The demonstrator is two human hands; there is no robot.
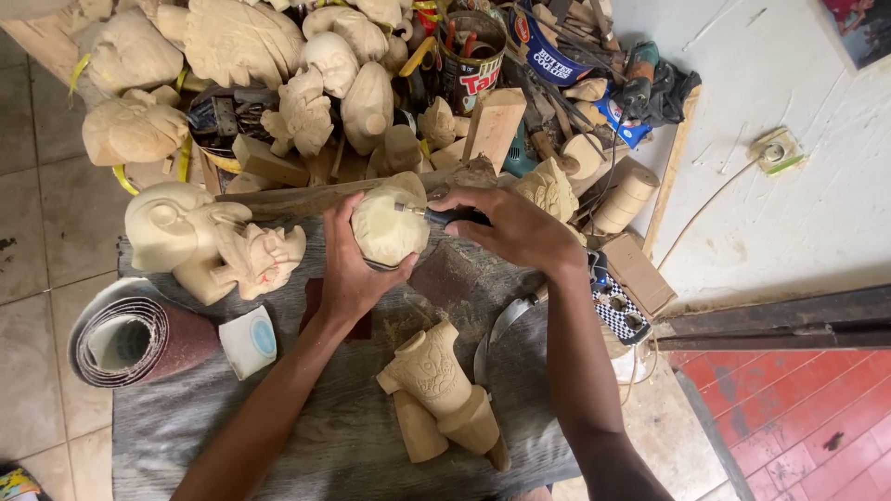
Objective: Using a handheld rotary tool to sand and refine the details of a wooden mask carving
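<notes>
My left hand (pixel 348 269) grips a rounded pale wooden carving (pixel 388 225) from below and the left, holding it above the workbench. My right hand (pixel 510 225) holds a slim dark-handled rotary tool (pixel 444 215) whose metal tip touches the carving's upper right side. Below my hands a carved wooden torso piece (pixel 434 378) lies on the grey weathered bench top (pixel 306 436).
Several unfinished pale wood figures (pixel 209 243) crowd the back and left of the bench. A roll of sandpaper (pixel 135 339) and a small white tape roll (pixel 249 341) lie at the left. Tins with tools (pixel 471 57) stand behind. A red tiled floor (pixel 798 417) shows at right.
</notes>
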